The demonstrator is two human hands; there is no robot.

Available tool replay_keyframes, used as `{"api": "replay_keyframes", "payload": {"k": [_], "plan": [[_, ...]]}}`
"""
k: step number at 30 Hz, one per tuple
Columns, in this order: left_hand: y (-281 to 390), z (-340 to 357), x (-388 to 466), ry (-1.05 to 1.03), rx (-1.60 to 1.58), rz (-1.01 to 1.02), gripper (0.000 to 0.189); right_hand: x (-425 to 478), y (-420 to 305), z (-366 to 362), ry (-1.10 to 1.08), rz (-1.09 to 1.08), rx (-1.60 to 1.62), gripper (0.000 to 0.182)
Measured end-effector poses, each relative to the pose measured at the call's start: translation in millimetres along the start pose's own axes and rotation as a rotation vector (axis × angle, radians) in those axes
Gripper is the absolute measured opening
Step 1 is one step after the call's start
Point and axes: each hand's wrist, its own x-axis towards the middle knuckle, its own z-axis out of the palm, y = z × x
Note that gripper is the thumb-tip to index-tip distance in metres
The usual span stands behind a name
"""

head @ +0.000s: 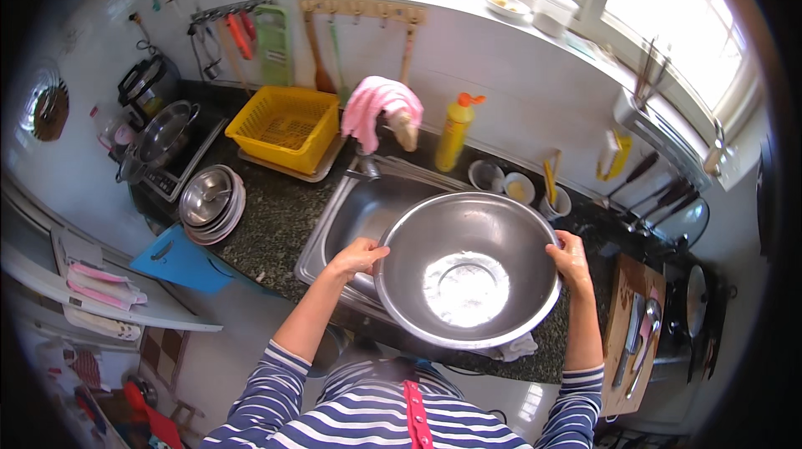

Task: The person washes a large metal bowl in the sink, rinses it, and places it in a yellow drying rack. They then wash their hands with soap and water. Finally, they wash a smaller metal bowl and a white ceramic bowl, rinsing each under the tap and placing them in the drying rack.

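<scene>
A large stainless steel basin [401,217] is held up between my two hands, tilted so that its inside faces me. My left hand [360,259] grips the rim at the left, thumb over the edge. On the opposite side, my right hand [569,256] clasps the rim the same way. Only a bright patch of reflected light shows inside the basin. Behind and below it lies the steel sink [360,198], partly covered from view. The faucet [368,167] stands at the sink's back left, near a pink cloth [383,104] draped above it.
A yellow plastic basket [282,126] and stacked metal bowls [210,198] stand left of the sink. Behind the sink are a yellow squeeze bottle [455,132] and small cups [519,188]. At the right, a wooden cutting board [617,336] carries a knife [628,339] and a ladle [653,311].
</scene>
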Motion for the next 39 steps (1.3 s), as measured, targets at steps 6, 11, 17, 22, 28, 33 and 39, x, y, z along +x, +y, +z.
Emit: {"api": "replay_keyframes", "payload": {"k": [6, 11, 17, 22, 28, 33, 39], "plan": [[-46.4, -58.8, 25.4, 0.207, -0.031, 0.007, 0.032, 55.5, -9.7, 89.2, -0.144, -0.015, -0.135, 0.034], [-64.5, -70.2, 33.3, 0.399, 0.335, 0.181, 0.042, 70.3, 38.1, 140.2, -0.14, 0.116, 0.044, 0.041], [-59.2, -105.5, 1.5, 0.194, 0.388, 0.128, 0.055, 56.4, 5.2, 176.3, -0.185, 0.148, -0.213, 0.048], [-10.4, -209.5, -113.8, 0.939, -0.127, 0.453, 0.046, 3.1, -159.3, 263.5, -0.194, -0.55, -0.243, 0.039], [-117.1, -451.7, -138.7, 1.26, 0.373, -0.008, 0.072, -43.1, -323.6, 513.9, -0.811, -0.384, 0.316, 0.103], [-74.9, -457.1, -115.4, 0.854, -0.044, 0.044, 0.057, -36.9, -355.7, 624.3, -0.63, -0.001, 0.551, 0.086], [-82.8, -431.9, -126.5, 0.953, 0.1, 0.03, 0.043, -60.3, -350.9, 595.5, -0.467, 0.083, 0.354, 0.062]]}}
